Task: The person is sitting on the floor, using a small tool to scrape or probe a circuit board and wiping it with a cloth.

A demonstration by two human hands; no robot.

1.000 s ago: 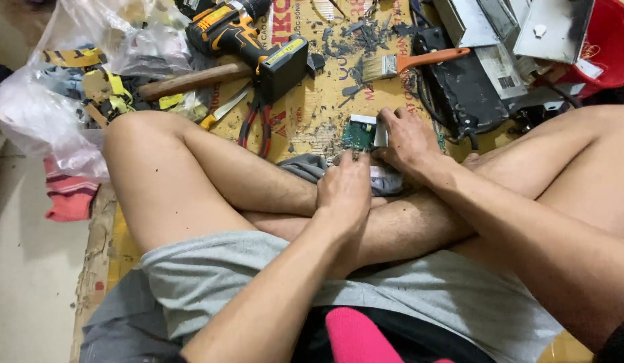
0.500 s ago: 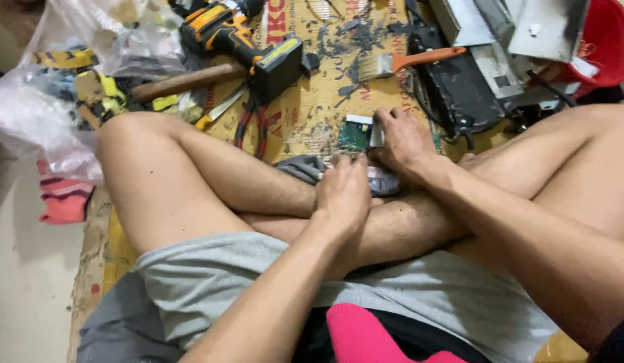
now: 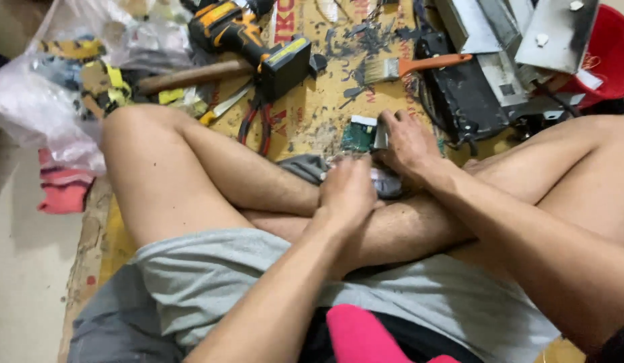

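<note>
We look down at a person sitting cross-legged on a sheet of yellow-brown cardboard (image 3: 312,114) with red block lettering along its upper part. Between the shins, just past the crossed ankles, lies a small green circuit board (image 3: 358,135). It lies flat on the cardboard, and its long axis seems to run away from us, toward the top of the view, though part of it is hidden.

The right hand (image 3: 411,142) reaches in from the right, palm down, its fingers curled close together over the board's right edge, where a small silvery piece shows. We cannot tell whether they pinch it or only press on it. The left hand (image 3: 347,191) comes up from the lower middle, wrist straight, and closes in a loose fist, fingers tucked together, on a grey object (image 3: 386,183) resting on the shin. What it grips is hidden.

Above the board lie a yellow and black cordless drill (image 3: 248,37), a wooden-handled hammer (image 3: 191,75), red-handled pliers (image 3: 258,128) and a paintbrush (image 3: 413,67) with an orange handle. A black casing (image 3: 460,101) and grey metal panels (image 3: 554,33) sit top right beside a red tub (image 3: 611,54). A clear plastic bag (image 3: 50,101) bulges at the left.
</note>
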